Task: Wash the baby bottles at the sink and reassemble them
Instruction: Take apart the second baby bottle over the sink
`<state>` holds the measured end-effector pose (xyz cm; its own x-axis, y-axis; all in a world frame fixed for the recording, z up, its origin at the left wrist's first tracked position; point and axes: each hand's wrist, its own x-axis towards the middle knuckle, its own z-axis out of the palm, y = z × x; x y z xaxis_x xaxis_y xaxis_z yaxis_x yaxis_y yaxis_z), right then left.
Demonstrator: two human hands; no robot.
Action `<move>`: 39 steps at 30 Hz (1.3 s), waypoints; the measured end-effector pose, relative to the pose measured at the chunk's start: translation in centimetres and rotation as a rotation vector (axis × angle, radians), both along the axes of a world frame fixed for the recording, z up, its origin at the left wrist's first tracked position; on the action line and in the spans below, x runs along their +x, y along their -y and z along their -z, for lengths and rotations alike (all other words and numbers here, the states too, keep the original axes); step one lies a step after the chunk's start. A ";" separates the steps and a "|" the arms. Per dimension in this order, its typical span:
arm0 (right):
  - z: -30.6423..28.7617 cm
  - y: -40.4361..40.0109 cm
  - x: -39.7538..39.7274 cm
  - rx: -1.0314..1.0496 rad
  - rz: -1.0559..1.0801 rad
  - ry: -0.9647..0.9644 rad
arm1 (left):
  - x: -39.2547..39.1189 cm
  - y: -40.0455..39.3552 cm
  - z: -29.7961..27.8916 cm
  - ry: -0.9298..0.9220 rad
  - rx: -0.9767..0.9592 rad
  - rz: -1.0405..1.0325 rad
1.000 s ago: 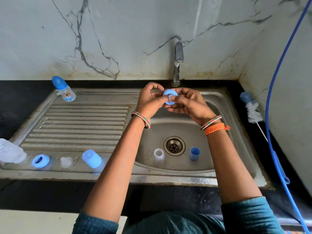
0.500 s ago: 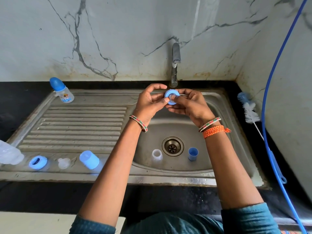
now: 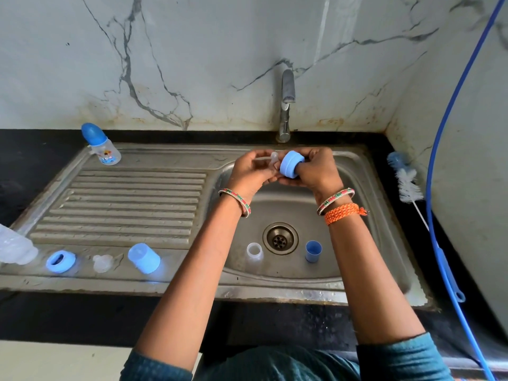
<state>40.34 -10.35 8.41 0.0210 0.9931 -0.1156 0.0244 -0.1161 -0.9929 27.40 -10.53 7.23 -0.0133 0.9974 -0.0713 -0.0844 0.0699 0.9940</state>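
Observation:
Over the sink basin (image 3: 357, 188) my right hand (image 3: 316, 169) grips a blue screw ring (image 3: 290, 168), turned on its side. My left hand (image 3: 251, 171) pinches a clear teat (image 3: 274, 158) poking out of the ring's left face. In the basin, a clear bottle body (image 3: 254, 251) stands left of the drain (image 3: 280, 239) and a blue cap (image 3: 313, 251) right of it. An assembled bottle with a blue cap (image 3: 101, 145) stands at the back left of the drainboard. Along the front edge lie another blue ring (image 3: 60, 261), a clear teat (image 3: 103, 263) and a blue cap (image 3: 144, 258).
The tap (image 3: 287, 105) rises from the wall behind my hands; no water runs. A bottle brush (image 3: 406, 182) lies on the black counter right of the sink. A blue hose (image 3: 439, 133) hangs along the right wall. A clear bottle (image 3: 13, 247) lies at the far left edge.
The ring has turned from facing me to lying sideways, and the teat now sticks out to its left. Both hands stay together under the tap.

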 end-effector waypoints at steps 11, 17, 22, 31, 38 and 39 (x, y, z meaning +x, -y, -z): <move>5.5 -2.1 1.0 -0.262 -0.133 0.249 | -1.3 -2.0 5.5 -0.470 0.151 -0.150; 14.0 -5.6 3.2 -0.482 -0.026 0.483 | -2.8 -4.6 13.4 -0.643 -0.101 -0.118; 18.8 -9.3 2.2 -0.599 -0.078 0.602 | -3.7 -7.8 18.5 -0.755 -0.228 -0.036; 22.7 -15.0 -2.1 -0.579 -0.221 0.804 | -4.5 -11.5 24.3 -0.768 -0.344 0.029; 24.6 -15.4 -2.5 -0.562 -0.154 0.642 | -5.1 -11.4 25.2 -0.829 -0.370 0.065; 24.7 -15.3 -2.5 -0.576 -0.140 0.599 | -5.2 -11.2 25.0 -0.829 -0.377 0.064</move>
